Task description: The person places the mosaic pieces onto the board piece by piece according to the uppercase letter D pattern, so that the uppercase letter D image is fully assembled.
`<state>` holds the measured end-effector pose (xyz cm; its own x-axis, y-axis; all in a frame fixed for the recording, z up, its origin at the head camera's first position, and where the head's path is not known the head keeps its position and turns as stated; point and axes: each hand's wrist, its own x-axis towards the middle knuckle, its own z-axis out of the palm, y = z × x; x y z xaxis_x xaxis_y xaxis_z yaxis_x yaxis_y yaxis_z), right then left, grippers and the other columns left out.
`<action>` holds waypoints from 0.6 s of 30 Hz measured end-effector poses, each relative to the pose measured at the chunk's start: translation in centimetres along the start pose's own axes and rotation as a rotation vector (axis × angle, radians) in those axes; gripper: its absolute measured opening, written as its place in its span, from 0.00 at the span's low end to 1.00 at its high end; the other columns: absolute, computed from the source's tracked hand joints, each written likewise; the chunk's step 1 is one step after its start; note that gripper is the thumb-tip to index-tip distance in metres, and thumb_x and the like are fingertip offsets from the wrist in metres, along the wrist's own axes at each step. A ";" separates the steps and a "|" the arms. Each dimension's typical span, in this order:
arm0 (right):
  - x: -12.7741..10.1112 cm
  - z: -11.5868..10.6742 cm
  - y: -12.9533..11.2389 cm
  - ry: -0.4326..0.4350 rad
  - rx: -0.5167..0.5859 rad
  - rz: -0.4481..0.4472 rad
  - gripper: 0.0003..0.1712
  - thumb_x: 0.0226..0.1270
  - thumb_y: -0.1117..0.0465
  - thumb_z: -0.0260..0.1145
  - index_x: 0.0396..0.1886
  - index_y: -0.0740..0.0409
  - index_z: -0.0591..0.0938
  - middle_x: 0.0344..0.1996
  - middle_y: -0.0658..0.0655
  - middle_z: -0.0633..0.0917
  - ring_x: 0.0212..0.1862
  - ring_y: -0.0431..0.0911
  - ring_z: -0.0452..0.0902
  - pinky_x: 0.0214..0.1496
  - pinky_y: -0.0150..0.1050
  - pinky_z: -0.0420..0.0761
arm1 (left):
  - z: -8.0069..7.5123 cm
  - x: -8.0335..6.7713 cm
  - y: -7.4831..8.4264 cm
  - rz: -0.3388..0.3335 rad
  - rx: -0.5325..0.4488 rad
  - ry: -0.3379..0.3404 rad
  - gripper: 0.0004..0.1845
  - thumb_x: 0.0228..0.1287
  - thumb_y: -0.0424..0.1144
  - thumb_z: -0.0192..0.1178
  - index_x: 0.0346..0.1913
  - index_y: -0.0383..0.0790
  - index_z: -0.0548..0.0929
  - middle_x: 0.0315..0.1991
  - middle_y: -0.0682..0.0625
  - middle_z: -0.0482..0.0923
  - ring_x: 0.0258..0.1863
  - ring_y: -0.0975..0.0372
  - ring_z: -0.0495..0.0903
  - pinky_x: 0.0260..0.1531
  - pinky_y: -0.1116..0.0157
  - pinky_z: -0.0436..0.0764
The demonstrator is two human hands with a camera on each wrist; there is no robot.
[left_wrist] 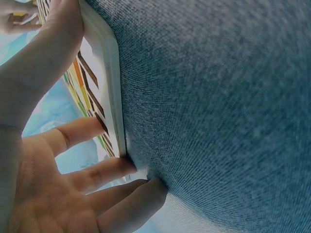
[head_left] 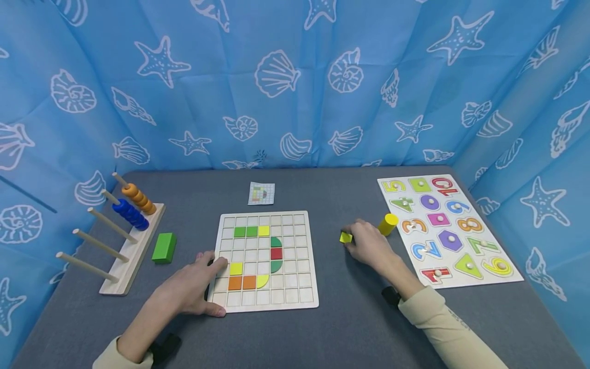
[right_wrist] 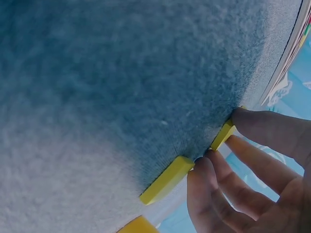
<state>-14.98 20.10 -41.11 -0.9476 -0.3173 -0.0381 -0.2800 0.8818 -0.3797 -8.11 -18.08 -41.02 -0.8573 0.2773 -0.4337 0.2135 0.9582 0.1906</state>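
Note:
My left hand (head_left: 195, 282) lies at the left edge of a wooden grid board (head_left: 299, 302). In the left wrist view, thumb and index finger touch the board and other fingertips reach the cloth. Several coloured tiles sit on the grid, among them a red square (head_left: 276, 253), orange squares (head_left: 241, 282) and green squares (head_left: 246, 231). To the board's right, my right hand (head_left: 367, 243) pinches a small yellow tile (right_wrist: 223, 136) low over the table. A yellow cylinder (head_left: 388, 224) stands just beside that hand. Another yellow piece (right_wrist: 167, 179) shows near the fingertips in the right wrist view.
A small printed card (head_left: 261, 193) lies behind the board. On the left are a peg stacker (head_left: 133, 251) with orange and blue beads, and a green block (head_left: 164, 248). A number-and-shape puzzle board (head_left: 500, 264) lies on the right. A blue curtain (head_left: 295, 118) hangs behind the table.

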 end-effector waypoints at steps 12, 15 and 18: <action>0.1 0.1 -0.5 -0.015 0.000 -0.003 0.16 0.59 0.71 0.70 0.47 0.67 0.88 0.37 0.61 0.86 0.34 0.47 0.74 0.35 0.44 0.76 | 0.0 -0.1 0.0 -0.002 -0.001 -0.001 0.56 0.35 0.64 0.83 0.71 0.46 0.71 0.71 0.33 0.66 0.69 0.30 0.69 0.61 0.32 0.74; 0.1 0.0 -0.7 -0.015 -0.004 -0.003 0.16 0.59 0.70 0.70 0.48 0.67 0.88 0.39 0.62 0.86 0.35 0.48 0.74 0.36 0.45 0.77 | -0.1 0.0 0.0 -0.001 -0.001 -0.001 0.57 0.35 0.64 0.82 0.71 0.46 0.71 0.71 0.33 0.66 0.69 0.30 0.69 0.61 0.32 0.73; 0.1 0.1 -1.0 -0.005 -0.011 -0.015 0.16 0.59 0.70 0.70 0.48 0.67 0.88 0.39 0.62 0.86 0.35 0.48 0.74 0.36 0.45 0.77 | -0.1 0.0 0.0 0.004 -0.001 0.002 0.57 0.35 0.64 0.82 0.70 0.46 0.71 0.71 0.33 0.66 0.69 0.30 0.69 0.61 0.32 0.74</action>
<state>-14.79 19.18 -40.79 -0.9425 -0.3320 -0.0376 -0.2955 0.8809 -0.3697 -8.09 -18.09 -40.95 -0.8577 0.2805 -0.4310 0.2159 0.9571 0.1933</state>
